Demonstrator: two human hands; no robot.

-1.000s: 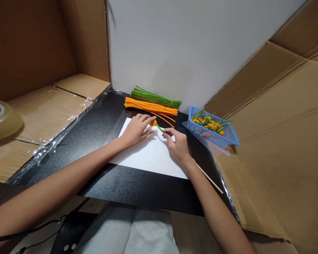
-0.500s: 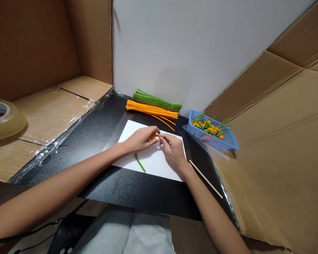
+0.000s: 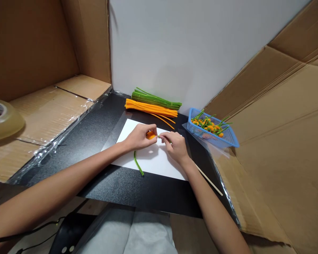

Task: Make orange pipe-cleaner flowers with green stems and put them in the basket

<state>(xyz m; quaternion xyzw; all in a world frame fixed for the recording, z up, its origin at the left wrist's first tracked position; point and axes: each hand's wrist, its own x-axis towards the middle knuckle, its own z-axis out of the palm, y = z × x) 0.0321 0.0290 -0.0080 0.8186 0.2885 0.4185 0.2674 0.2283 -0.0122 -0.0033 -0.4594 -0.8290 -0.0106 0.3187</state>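
Note:
Over a white sheet (image 3: 161, 166), my left hand (image 3: 142, 136) pinches a small orange fuzzy piece (image 3: 151, 135) between thumb and fingers. Just to its right, the closed fingers of my right hand (image 3: 175, 145) grip a green stem (image 3: 159, 136) that meets the orange piece; most of the stem is hidden by the fingers. A loose green pipe cleaner (image 3: 138, 164) lies on the sheet, below my left hand.
Green (image 3: 156, 98) and orange (image 3: 151, 108) pipe-cleaner bundles lie at the back. A blue basket (image 3: 214, 140) at the right holds several orange-and-green pieces. A thin wooden stick (image 3: 210, 181) lies beside my right forearm; a tape roll (image 3: 13, 123) is far left.
My hands have tilted slightly and the gap between them has widened a little, showing more of the orange piece. The camera view has shifted slightly.

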